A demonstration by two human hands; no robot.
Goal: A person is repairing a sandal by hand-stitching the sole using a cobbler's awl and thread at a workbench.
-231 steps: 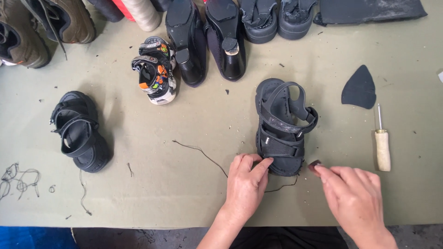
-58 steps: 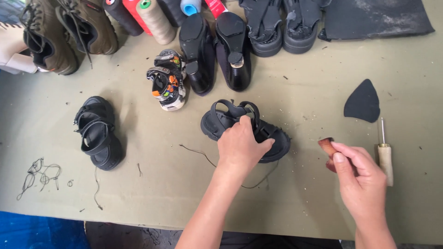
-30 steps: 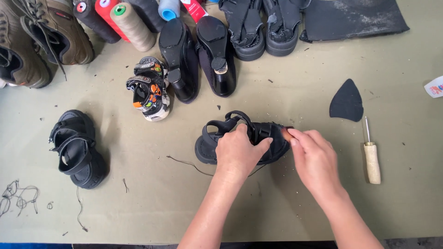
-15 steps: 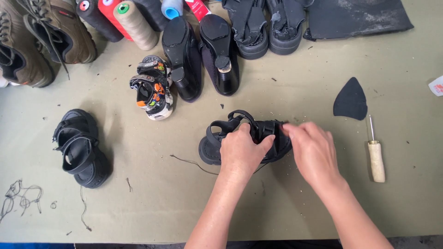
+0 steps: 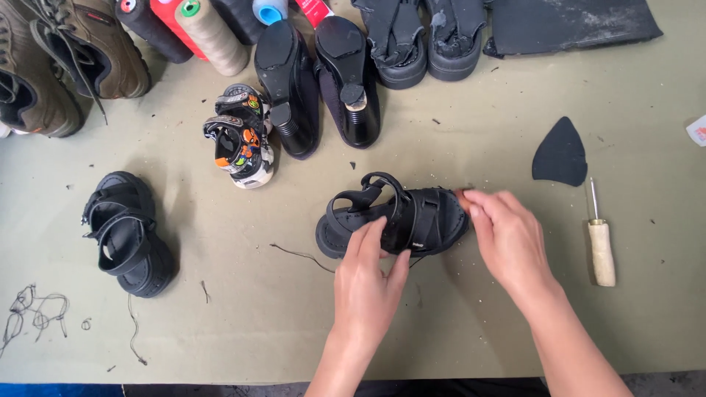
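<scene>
I had the sandal [image 5: 393, 220] lying crosswise mid-table, long axis left to right. My left hand [image 5: 368, 283] gripped its near side; my right hand [image 5: 507, 239] pinched the toe end.

I see very few things of this kind. At the right edge of the tabletop [image 5: 220, 309] lies a small white label or packet [image 5: 697, 130], cut off by the frame, with a little red on it; I cannot tell its full shape. At the top edge, between the thread cones, a red tag with white marks [image 5: 318, 9] sticks out. I see no signs and no screens.
</scene>
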